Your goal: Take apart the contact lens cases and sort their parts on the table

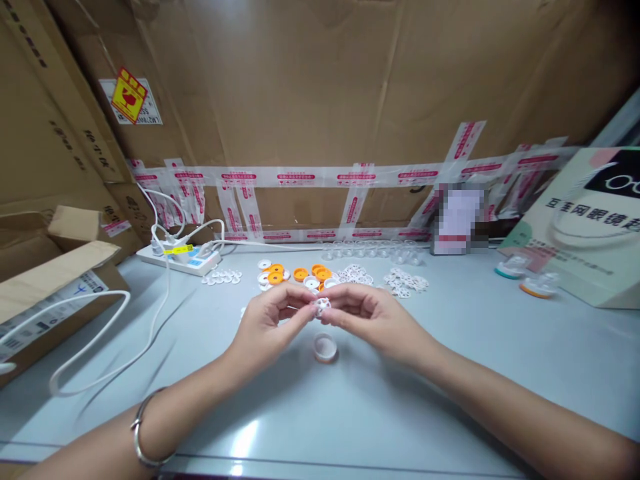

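Note:
Both hands meet at the middle of the table, pinching one small white plastic wheel-like part (323, 305) with cut-outs. My left hand (274, 316) grips its left side between thumb and fingers, and my right hand (376, 319) its right side. Just below them a round white cup-like part (325, 347) rests on the table. Beyond the fingers lie orange round parts (275, 273) mixed with white round parts (311, 284), partly hidden by the hands. Piles of white openwork pieces (406, 283) spread to their right.
A white power strip (180, 257) with looping cables (160, 313) and an open cardboard box (55, 293) stand left. Clear domed pieces (367, 251) line the back. A phone-like device (457, 220), two assembled clear-topped items (540, 285) and a printed box (590, 227) are right.

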Motion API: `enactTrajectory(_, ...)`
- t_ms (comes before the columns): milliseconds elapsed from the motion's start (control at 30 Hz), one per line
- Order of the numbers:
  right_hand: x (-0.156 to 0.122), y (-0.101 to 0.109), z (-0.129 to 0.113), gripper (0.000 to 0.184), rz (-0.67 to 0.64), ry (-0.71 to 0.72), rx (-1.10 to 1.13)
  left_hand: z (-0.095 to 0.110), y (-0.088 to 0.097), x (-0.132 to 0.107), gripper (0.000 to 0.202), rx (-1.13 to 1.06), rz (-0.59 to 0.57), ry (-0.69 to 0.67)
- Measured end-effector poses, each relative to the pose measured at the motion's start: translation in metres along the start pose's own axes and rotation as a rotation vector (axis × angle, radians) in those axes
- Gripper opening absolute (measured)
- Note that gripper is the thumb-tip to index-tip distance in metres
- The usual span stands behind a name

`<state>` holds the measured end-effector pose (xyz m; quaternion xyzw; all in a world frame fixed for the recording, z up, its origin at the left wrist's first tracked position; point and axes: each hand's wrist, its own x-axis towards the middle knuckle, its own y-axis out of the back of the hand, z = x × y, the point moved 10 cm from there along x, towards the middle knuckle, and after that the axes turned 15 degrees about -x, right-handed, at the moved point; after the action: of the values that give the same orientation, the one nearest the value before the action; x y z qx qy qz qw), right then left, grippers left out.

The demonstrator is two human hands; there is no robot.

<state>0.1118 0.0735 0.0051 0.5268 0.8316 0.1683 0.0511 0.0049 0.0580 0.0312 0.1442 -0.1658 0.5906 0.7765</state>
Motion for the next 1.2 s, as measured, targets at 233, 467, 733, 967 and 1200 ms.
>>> enactTrajectory(233, -0.001, 0.005, 0.004, 0.018, 0.096, -0.073, 0.158, 0.046, -0.013, -0.007, 0.022, 0.444, -0.082, -0.485)
enactTrajectory(467, -0.004, 0.008, 0.005, 0.02, 0.137, -0.109, 0.217, 0.061, -0.024, -0.013, 0.023, 0.645, -0.076, -0.637)
enactTrajectory(733, -0.005, 0.008, -0.003, 0.016, 0.112, -0.046, 0.167, 0.062, -0.035, -0.022, 0.029, 0.791, -0.127, -0.726)
enactTrajectory(967, -0.007, 0.012, -0.004, 0.016, 0.175, 0.041, 0.036, 0.051, -0.047, -0.029, 0.028, 0.928, -0.223, -0.721)
enactTrajectory(1200, -0.006, 0.011, 0.006, 0.017, 0.208, 0.02, 0.085, 0.047, -0.051, -0.031, 0.023, 0.964, -0.237, -0.751)
